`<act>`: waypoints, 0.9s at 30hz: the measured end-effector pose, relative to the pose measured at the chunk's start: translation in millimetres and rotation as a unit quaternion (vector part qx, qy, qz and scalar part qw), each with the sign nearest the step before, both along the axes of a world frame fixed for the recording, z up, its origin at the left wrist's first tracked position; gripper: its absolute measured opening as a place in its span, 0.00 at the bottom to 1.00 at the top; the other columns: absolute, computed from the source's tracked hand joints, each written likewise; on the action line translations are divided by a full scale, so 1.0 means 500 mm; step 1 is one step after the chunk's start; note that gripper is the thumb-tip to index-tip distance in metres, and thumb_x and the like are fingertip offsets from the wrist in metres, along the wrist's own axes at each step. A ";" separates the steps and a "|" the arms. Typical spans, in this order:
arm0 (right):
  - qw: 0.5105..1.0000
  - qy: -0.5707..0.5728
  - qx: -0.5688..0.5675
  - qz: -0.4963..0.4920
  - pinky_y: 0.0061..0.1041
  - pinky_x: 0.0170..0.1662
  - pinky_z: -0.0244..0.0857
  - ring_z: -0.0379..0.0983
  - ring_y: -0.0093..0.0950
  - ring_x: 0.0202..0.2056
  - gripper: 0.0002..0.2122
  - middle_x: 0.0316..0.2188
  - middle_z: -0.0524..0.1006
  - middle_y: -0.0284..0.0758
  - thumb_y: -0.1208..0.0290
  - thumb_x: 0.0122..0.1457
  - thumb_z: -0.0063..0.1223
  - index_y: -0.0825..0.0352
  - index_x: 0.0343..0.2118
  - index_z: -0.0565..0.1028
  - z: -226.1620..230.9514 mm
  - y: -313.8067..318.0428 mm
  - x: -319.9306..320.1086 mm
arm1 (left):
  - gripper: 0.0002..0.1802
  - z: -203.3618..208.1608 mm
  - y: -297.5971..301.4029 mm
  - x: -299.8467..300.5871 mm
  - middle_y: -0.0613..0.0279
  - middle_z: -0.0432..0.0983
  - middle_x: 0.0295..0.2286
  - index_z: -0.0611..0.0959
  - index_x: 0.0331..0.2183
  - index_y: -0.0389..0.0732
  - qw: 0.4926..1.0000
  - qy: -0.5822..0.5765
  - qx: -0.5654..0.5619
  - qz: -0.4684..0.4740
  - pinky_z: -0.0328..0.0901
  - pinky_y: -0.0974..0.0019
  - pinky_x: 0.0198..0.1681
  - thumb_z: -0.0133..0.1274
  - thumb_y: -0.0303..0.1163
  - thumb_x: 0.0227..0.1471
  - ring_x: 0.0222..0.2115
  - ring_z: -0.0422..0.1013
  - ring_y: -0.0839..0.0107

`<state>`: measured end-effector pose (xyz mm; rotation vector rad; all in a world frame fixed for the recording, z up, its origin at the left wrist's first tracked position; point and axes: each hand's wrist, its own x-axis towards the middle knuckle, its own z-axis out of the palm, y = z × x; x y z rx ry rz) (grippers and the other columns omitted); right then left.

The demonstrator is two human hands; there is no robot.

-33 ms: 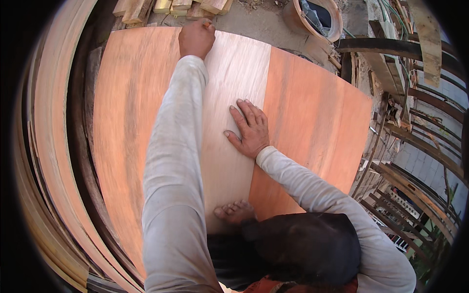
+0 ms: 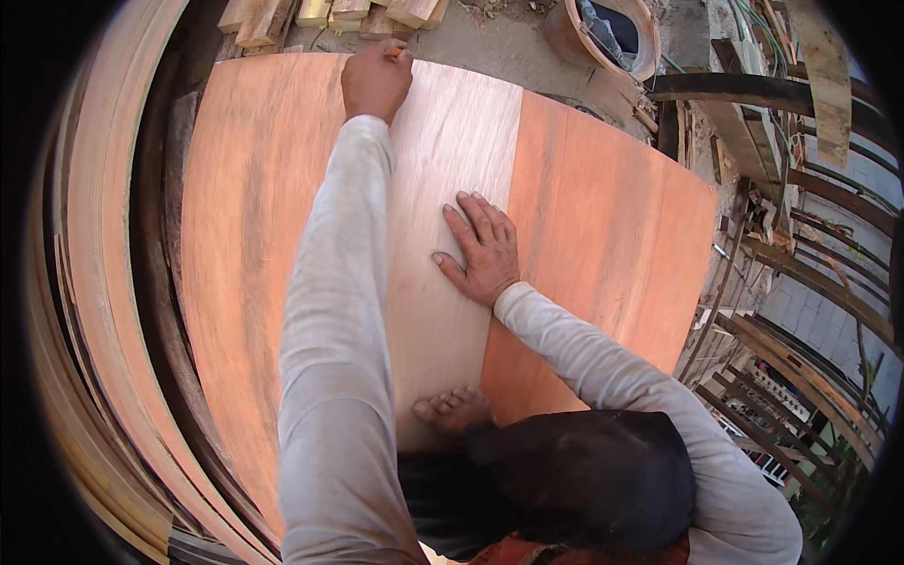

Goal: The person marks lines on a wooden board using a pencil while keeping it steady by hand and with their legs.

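A large plywood sheet (image 2: 593, 254) with orange-brown side bands and a pale middle band lies in front of me. At its far edge, left of middle, my left hand (image 2: 377, 80) is closed around a thin orange pencil-like stick (image 2: 394, 53); only a short end shows at the top of the fist. My right hand (image 2: 485, 247) lies flat on the pale band, fingers spread, holding nothing. A bare foot (image 2: 454, 409) rests on the sheet nearer to me, beside my dark-clothed knee (image 2: 593, 476).
Long stacked sheets (image 2: 104, 282) stand along the left. Short wood blocks (image 2: 348, 11) lie beyond the far edge. A round tub (image 2: 607, 38) with dark contents sits at the far right. Wooden beams and slats (image 2: 810, 282) fill the right side.
My left hand has shifted very slightly to the left and turned, so the orange stick shows more. The right hand, foot and sheet stay as they were.
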<state>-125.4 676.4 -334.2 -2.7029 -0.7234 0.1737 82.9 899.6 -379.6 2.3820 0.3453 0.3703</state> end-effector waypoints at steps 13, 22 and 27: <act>1.000 0.005 0.020 -0.002 0.45 0.66 0.47 0.55 0.40 0.67 0.30 0.66 0.62 0.40 0.50 0.59 0.56 0.60 0.62 0.68 -0.001 0.004 0.001 | 0.14 0.035 0.011 -0.099 0.53 0.82 0.25 0.88 0.37 0.45 0.977 -0.001 -0.179 0.119 0.73 0.58 0.35 0.55 0.41 0.54 0.27 0.79 0.55; 1.000 0.011 0.003 0.001 0.45 0.67 0.46 0.54 0.40 0.67 0.31 0.66 0.61 0.40 0.50 0.59 0.57 0.58 0.63 0.67 -0.005 -0.005 0.001 | 0.13 -0.010 -0.004 -0.016 0.51 0.83 0.28 0.88 0.36 0.47 0.990 0.011 -0.122 0.070 0.73 0.53 0.39 0.54 0.41 0.54 0.31 0.79 0.50; 1.000 0.010 0.000 -0.004 0.45 0.67 0.46 0.54 0.40 0.67 0.32 0.66 0.62 0.40 0.51 0.57 0.58 0.58 0.63 0.67 -0.003 -0.008 0.001 | 0.12 0.013 0.001 -0.065 0.51 0.83 0.29 0.87 0.34 0.48 0.996 0.033 -0.066 0.042 0.73 0.54 0.38 0.53 0.40 0.53 0.31 0.79 0.51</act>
